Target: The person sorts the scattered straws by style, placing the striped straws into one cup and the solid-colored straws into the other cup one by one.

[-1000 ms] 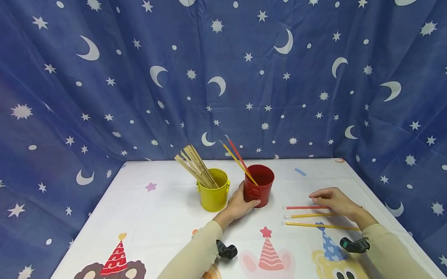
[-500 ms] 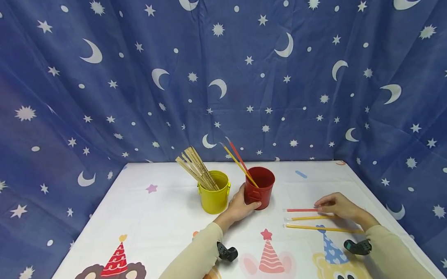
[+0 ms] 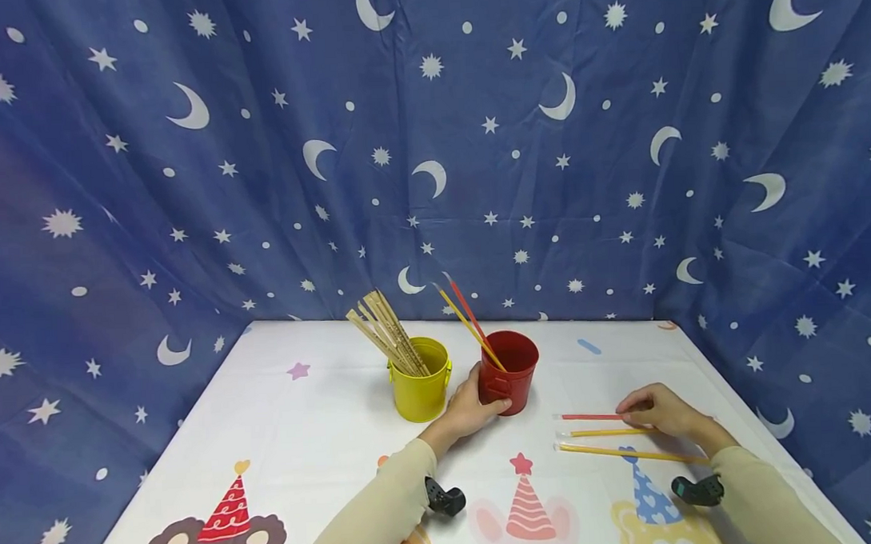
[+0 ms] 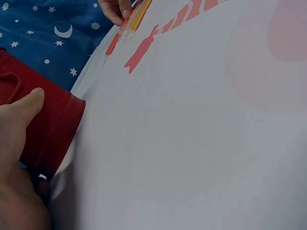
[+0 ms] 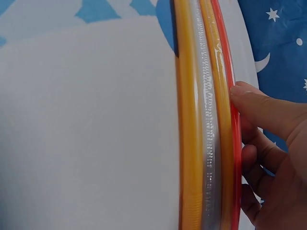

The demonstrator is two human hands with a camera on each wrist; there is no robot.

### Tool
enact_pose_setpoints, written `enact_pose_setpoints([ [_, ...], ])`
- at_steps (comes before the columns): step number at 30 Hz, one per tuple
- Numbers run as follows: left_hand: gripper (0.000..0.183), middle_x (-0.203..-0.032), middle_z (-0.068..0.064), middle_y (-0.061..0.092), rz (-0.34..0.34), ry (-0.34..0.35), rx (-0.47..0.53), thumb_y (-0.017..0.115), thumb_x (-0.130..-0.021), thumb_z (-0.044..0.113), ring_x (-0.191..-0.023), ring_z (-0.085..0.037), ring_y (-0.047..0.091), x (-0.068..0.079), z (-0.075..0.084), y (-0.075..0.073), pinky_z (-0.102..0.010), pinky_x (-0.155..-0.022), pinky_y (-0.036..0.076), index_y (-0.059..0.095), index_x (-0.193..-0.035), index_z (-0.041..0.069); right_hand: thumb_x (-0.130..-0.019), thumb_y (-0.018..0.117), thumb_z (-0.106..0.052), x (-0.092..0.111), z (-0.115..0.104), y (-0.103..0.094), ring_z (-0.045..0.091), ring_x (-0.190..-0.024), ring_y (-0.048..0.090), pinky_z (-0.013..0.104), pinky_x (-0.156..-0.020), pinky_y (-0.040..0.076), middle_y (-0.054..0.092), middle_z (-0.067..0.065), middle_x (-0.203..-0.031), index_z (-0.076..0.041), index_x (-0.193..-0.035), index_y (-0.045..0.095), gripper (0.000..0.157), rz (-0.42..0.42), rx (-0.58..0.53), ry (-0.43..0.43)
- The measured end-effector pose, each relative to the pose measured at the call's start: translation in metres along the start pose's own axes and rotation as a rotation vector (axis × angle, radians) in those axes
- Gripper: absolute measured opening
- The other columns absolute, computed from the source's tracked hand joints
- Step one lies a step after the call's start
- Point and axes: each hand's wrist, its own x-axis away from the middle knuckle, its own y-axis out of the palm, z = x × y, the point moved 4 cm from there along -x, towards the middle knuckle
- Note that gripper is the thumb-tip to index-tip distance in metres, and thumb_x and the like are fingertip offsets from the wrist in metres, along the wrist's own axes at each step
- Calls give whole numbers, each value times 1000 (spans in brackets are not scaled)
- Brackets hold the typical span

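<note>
In the head view, my left hand (image 3: 469, 407) grips the side of a red bucket (image 3: 518, 381), thumb across its front. A red straw (image 3: 465, 303) and a yellow straw (image 3: 454, 311) lean inside it. At the right, wrapped straws lie side by side on the table. My right hand (image 3: 660, 412) pinches the farthest, a red straw (image 5: 235, 129), with the thumb on its near side. Beside it lie a yellow straw (image 3: 607, 432) and a nearer yellow straw (image 3: 629, 454). The right fingertips are partly hidden behind the red straw in the right wrist view.
Left of the red bucket stands a yellow bucket (image 3: 420, 397) holding several pale wooden sticks (image 3: 390, 337), perhaps chopsticks. Both stand on a white tablecloth (image 3: 297, 429) with printed animals. A blue star-and-moon curtain (image 3: 431, 144) hangs behind and at both sides.
My right hand has shifted slightly right and lowered its fingertips onto the red straw. The left hand keeps its hold on the red bucket. The head view has tilted up a little.
</note>
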Motion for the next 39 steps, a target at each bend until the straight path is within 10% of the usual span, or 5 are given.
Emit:
enact_pose_setpoints([
  [12,84,-151,-9,53,9,4,-16,75,-88,31,-139,-30,49,-4,4,0,-53,-120,39,30,-157,14,-91,69,0,-1,-10,-2,8,-61,48,19,-52,41,60,4,-77,7,-99,72,11,-25,1,-44],
  [29,84,-152,-10,51,-1,-1,-52,73,-90,31,-140,-30,48,0,3,1,-53,-120,38,27,-159,14,-90,71,-1,2,-7,-2,11,-64,50,21,-52,41,63,5,-79,3,-97,75,10,6,40,13],
  [39,84,-153,-8,50,-6,-14,18,74,-89,30,-142,-29,46,0,0,0,-54,-122,35,28,-158,16,-88,71,0,-6,-28,-25,3,-73,52,19,-63,45,74,13,-91,2,-95,77,9,88,85,-98],
])
